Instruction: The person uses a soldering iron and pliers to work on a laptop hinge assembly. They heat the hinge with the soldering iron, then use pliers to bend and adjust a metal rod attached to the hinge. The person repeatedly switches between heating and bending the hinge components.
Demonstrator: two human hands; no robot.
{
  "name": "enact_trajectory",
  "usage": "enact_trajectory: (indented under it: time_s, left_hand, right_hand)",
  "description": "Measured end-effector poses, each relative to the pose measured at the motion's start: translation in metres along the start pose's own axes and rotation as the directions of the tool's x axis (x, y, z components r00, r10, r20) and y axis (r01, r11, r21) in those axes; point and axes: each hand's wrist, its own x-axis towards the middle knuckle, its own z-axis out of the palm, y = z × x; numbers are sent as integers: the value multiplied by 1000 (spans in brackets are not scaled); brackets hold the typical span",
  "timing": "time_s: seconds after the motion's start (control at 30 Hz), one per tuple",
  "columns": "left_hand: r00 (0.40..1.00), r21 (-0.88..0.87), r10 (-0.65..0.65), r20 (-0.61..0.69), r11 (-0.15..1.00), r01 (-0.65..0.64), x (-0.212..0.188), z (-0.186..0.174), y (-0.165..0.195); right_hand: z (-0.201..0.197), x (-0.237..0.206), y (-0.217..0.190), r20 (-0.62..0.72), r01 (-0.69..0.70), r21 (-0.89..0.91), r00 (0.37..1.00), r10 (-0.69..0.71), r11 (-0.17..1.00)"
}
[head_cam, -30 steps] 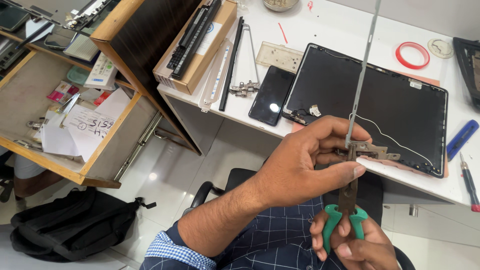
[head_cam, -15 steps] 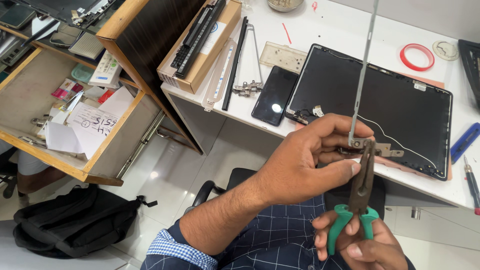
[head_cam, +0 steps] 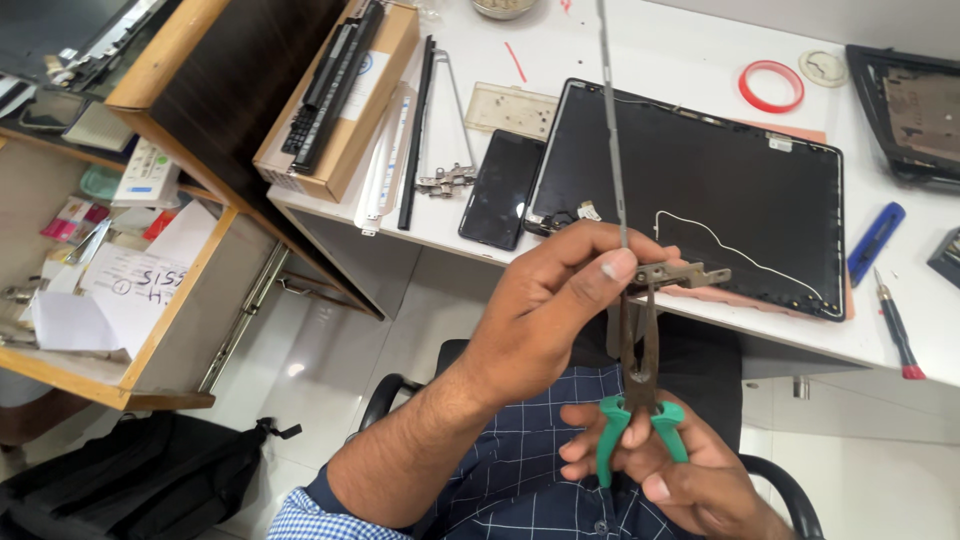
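My left hand pinches the lower end of a long thin metal hinge bracket that rises upright, with its hinge foot sticking out to the right of my fingers. My right hand sits lower, over my lap, closed around the green handles of long-nose pliers. The dark jaws of the pliers point upward and reach the hinge just below my left thumb. Behind both hands lies a black laptop lid with a white cable on the white table.
A dark phone, a second hinge strip, a cardboard box with black batteries, a red tape ring, a blue cutter and a red-tipped screwdriver lie on the table. A wooden shelf with papers stands left, a black bag below.
The pliers have swung upward and their jaws now reach the hinge foot. My left hand with the bracket has shifted slightly left and up in view.
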Motion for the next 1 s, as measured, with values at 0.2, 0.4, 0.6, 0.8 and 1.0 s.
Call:
enact_trajectory:
  time_s: [0.2,0.4,0.6,0.8,1.0]
  left_hand:
    - [1000,10,-17,1,1000,17,1,1,2]
    - [1000,21,-10,8,1000,10,0,1,3]
    - [1000,29,-16,-7,999,16,-1,2,4]
    - [1000,43,-19,-10,999,20,-2,2,5]
    - [1000,77,-19,-14,997,20,-3,4,7]
  right_hand:
    - [-2,-1,-1,42,19,22,999,-20,1000]
    - [-2,-2,0,50,33,74,998,-37,997]
    - [-1,-1,0,40,33,137,998,-39,990]
    - [-3,-1,-2,35,16,176,999,-22,984]
    - [-5,-1,-3,46,14,172,999,-23,985]
